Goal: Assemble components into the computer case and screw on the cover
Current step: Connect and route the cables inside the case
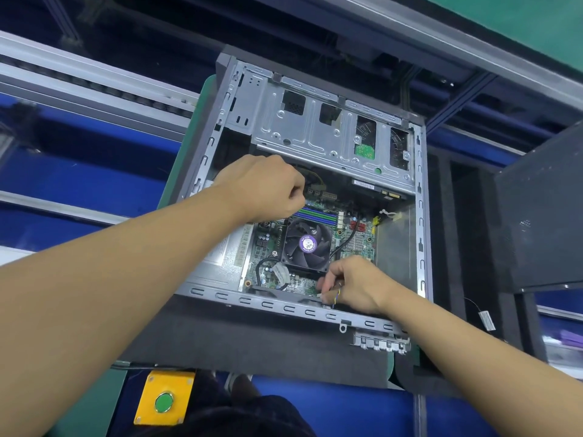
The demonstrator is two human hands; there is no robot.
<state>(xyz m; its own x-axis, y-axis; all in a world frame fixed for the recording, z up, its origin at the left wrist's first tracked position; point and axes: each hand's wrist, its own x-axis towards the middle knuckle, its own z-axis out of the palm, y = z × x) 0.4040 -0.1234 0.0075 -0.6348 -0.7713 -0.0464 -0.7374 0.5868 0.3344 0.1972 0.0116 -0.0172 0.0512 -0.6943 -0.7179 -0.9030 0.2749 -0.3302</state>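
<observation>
Both hands inside the open computer case (421,216) — right hand (353,287) pinching thin wires (335,296).

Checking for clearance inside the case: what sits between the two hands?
In the head view, the CPU fan on the motherboard lies between the left hand and right hand.

Open grey computer case (421,216), motherboard (353,241) inside (cover off)

Even overhead lighting, bright on the case (419,197) metal; soft shadows inside. Wide-angle bending at the edges; corners slightly blurred, centre sharp.
</observation>
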